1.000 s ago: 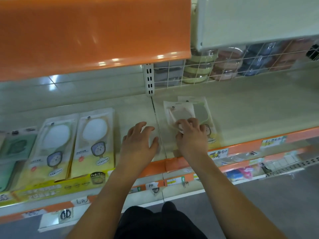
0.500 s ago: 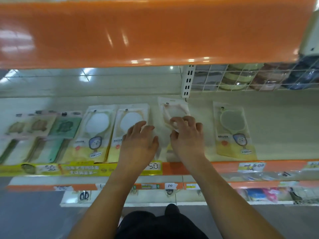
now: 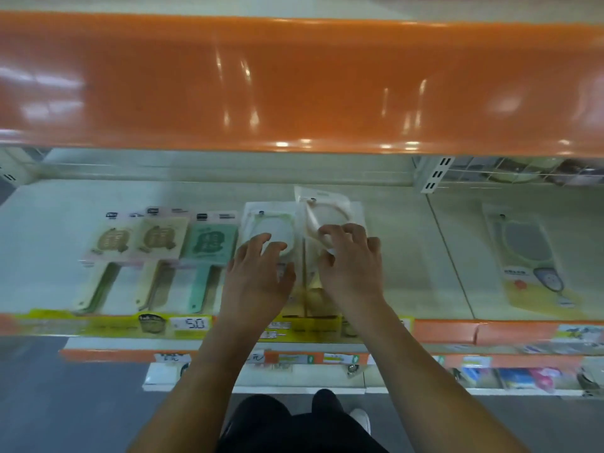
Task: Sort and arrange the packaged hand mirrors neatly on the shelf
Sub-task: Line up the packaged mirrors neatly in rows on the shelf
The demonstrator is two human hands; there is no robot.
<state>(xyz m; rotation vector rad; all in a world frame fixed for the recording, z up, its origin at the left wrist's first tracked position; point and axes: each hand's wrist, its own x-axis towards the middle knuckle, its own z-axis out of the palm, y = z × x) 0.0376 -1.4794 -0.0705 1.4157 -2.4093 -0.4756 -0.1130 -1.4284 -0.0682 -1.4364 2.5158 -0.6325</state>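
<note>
My right hand (image 3: 351,266) holds a clear-wrapped cream hand mirror pack (image 3: 327,210) with curled fingers, over another pack lying on the cream shelf (image 3: 405,250). My left hand (image 3: 258,276) rests with straight fingers on the neighbouring white mirror pack (image 3: 271,223). To the left lie two tan brush-style packs (image 3: 137,240) and a green one (image 3: 209,243). One lone mirror pack (image 3: 526,253) lies far to the right on the shelf.
A glossy orange shelf front (image 3: 294,86) hangs overhead. Yellow and orange price strips (image 3: 189,323) edge the shelf. A wire grid with jars (image 3: 523,173) stands at the back right. Lower shelves with small goods (image 3: 523,377) sit below; grey floor on the left.
My right hand has carried the cream mirror pack leftward, away from the lone pack, up beside the white mirror packs. My left hand moved onto the white pack. The view has shifted left.
</note>
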